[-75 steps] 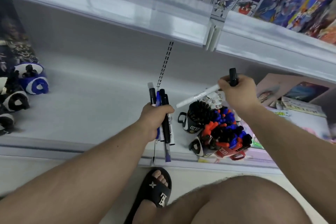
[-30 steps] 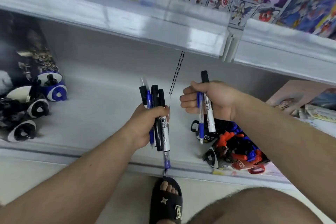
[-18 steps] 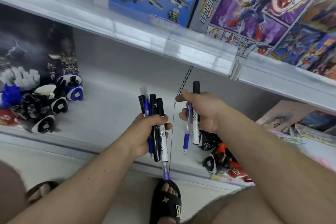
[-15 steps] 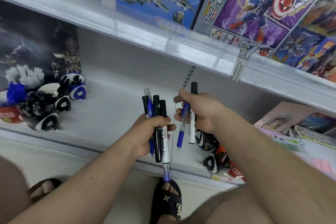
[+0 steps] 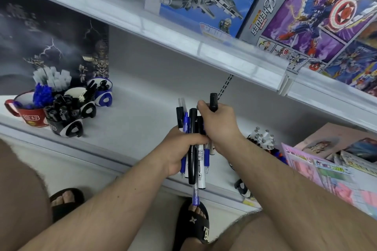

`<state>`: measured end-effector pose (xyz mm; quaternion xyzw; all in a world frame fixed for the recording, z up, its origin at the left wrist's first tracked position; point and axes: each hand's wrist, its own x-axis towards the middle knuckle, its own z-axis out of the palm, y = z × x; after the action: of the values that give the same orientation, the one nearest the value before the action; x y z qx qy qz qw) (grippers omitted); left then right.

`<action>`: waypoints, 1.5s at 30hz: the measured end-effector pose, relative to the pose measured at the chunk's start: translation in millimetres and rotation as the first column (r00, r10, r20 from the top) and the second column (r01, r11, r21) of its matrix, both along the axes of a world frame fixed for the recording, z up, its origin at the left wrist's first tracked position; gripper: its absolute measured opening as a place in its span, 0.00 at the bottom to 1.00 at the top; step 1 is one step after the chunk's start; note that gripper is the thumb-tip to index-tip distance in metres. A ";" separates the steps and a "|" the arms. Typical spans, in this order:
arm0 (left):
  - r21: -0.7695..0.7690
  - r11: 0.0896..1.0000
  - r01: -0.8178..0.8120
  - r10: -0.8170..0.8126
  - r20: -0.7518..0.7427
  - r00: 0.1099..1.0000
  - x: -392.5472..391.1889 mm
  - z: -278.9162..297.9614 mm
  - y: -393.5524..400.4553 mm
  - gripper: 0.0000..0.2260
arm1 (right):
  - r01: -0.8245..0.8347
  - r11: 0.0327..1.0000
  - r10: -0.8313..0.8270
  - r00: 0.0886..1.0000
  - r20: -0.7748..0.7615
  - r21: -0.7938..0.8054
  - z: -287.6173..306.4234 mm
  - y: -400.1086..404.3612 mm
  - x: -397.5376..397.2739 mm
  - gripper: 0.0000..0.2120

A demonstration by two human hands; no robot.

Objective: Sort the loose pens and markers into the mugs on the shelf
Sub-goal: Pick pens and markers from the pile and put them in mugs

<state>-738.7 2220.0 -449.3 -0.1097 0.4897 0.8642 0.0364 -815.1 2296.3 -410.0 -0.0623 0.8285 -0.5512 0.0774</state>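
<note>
mugs (image 5: 244, 188) on the right hidden by forearm; pen (image 5: 206, 154) barrels masked by hands (image 5: 201, 140)

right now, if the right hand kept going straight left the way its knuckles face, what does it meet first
The right hand would meet the bundle of pens and markers gripped in the left hand almost at once; it already seems to touch them, though depth is unclear.

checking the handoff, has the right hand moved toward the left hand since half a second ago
Yes. The right hand has closed leftward onto the pen bundle in the left hand, away from the slotted upright; the gap is gone.
</note>
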 end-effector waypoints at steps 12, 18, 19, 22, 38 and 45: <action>0.114 0.981 -0.159 0.157 0.026 0.987 -12.5 -3.9 -7.7 0.06 | -0.247 0.968 0.248 0.968 -0.036 0.043 26.9 21.0 7.7 0.06; 0.182 0.967 -0.181 0.179 0.026 0.984 -13.4 1.7 1.6 0.07 | -0.366 0.910 0.362 0.930 0.057 0.196 20.6 23.7 10.0 0.13; 0.187 0.967 -0.172 0.173 0.014 0.985 -13.8 1.9 2.7 0.07 | -0.349 0.917 0.344 0.937 0.062 0.194 19.3 23.4 9.1 0.12; 0.194 0.971 -0.142 0.150 -0.025 0.988 -14.1 3.9 5.2 0.08 | -0.321 0.935 0.306 0.945 0.118 0.149 14.6 23.7 8.0 0.04; 0.194 0.981 0.006 -0.031 0.125 0.992 -32.9 -15.0 34.7 0.04 | -0.162 0.979 0.141 0.975 0.169 0.121 21.4 77.2 -19.7 0.02; 0.045 0.990 -0.133 0.122 0.199 0.972 -62.7 -31.3 58.3 0.06 | 0.241 0.963 -0.232 0.969 -0.079 0.125 35.4 163.5 -60.3 0.08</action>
<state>-801.4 2278.3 -480.6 -0.2245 0.4506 0.8635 0.0320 -875.4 2459.7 -374.5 0.0249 0.8670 -0.4975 -0.0114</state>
